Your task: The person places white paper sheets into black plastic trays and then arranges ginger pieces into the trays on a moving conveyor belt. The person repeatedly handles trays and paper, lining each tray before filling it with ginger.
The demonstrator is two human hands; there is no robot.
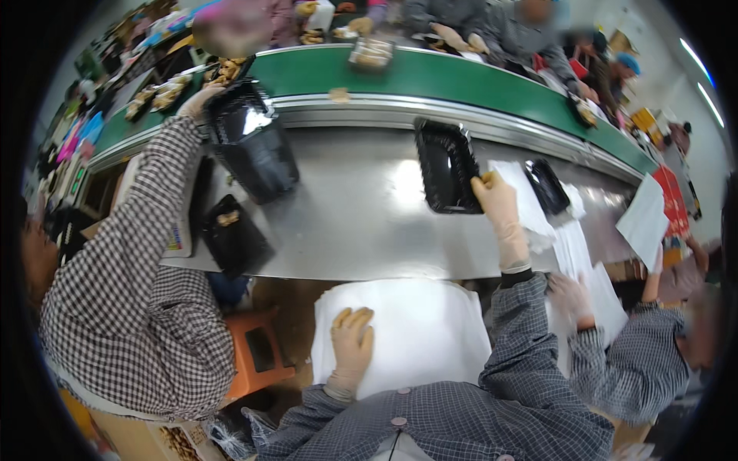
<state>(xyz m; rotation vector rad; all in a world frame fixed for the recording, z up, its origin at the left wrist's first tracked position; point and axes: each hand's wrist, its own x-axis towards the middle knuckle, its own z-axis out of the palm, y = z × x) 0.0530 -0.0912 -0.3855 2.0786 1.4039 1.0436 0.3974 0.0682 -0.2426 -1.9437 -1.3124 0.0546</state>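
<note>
Grips black tray [444,167] at two o'clock with right hand [500,203]; rests left hand [352,344] on white sheets [424,330], six o'clock.

A grey metal counter [354,238] stretches across the middle, a bright patch of glare on its surface. Along its far side runs a green belt [461,77], bordered by a silvery rail [346,115] and curving toward both rims of the view. At the upper right a pale wall [657,38] rises behind, and two white strip lights [696,61] shine there at a slant. Below the counter's near edge, toward the left, stands an orange stool [265,376]; the floor [296,292] beside it appears brownish, though little of it shows
</note>
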